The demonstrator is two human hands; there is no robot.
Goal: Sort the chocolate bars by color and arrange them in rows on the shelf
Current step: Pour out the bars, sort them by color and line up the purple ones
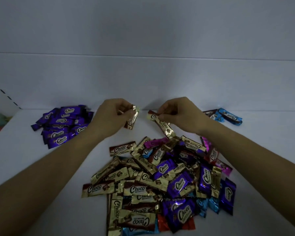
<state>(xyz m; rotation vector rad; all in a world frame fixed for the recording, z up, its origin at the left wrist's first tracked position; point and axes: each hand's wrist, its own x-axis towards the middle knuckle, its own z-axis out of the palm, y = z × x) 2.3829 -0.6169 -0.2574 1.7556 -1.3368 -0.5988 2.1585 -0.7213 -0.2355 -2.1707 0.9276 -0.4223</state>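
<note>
My left hand (111, 114) pinches a gold-and-brown chocolate bar (132, 119) by its top end, so the bar hangs down above the white shelf (32, 167). My right hand (179, 113) pinches a second gold bar (163, 127) at its upper end; the lower end slants down to the far edge of the mixed pile (160, 184). That pile holds several gold, brown, purple, blue, pink and red bars in front of me. A group of purple bars (63, 124) lies at the far left. Blue bars (228, 116) and a brown one lie at the far right, partly hidden by my right wrist.
The shelf's back wall (143, 79) rises just behind both hands. At the far left a side panel with a dashed row of slots (5, 94) and some coloured goods below it mark the shelf's end.
</note>
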